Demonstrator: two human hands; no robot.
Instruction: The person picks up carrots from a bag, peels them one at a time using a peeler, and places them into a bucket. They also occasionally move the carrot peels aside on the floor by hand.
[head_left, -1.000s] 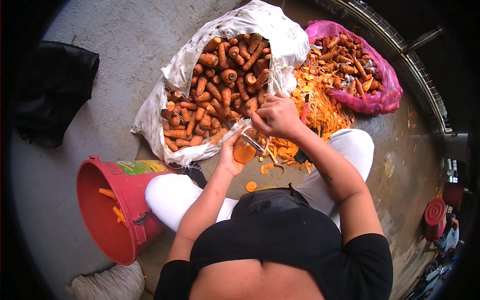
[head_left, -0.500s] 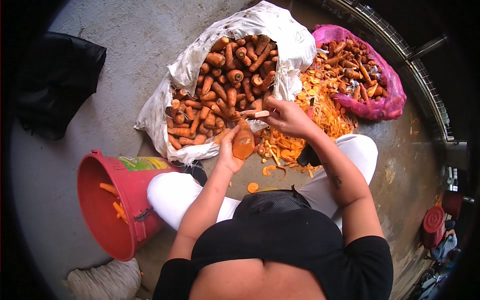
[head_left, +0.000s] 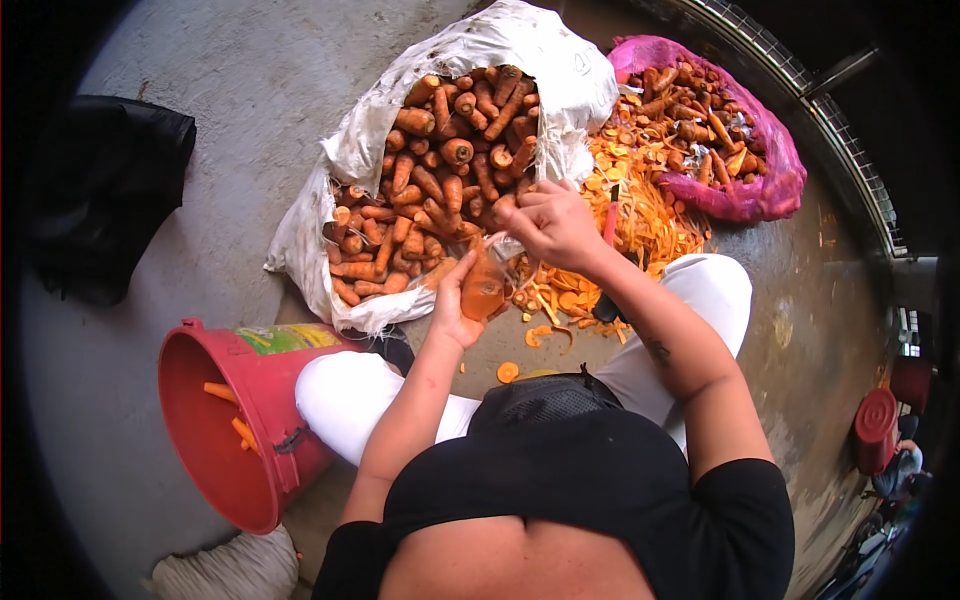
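Observation:
My left hand [head_left: 456, 308] is closed around a thick carrot [head_left: 484, 287], held tilted with its broad end toward me. At the carrot's far end my right hand [head_left: 552, 226] grips a small pale peeler [head_left: 496, 240], mostly hidden by the fingers and blurred. Just beyond both hands lies an open white sack [head_left: 345, 150] full of unpeeled carrots [head_left: 457, 152]. Under my right forearm spreads a heap of orange peelings and carrot slices [head_left: 655, 215]. A red-handled tool [head_left: 611, 218] stands among the peelings.
A red bucket [head_left: 290, 400] lies tipped at my left knee with a few peeled carrots [head_left: 243, 432] inside. Beyond the peelings sits a pink mesh sack [head_left: 745, 205] of carrot pieces. Black plastic [head_left: 125, 190] lies far left. At the right edge are a red container [head_left: 875, 430] and another person.
My right hand has shifted slightly up and left over the carrot, its fingers now covering more of the peeler. My left hand still holds the carrot. The whole view has shifted slightly.

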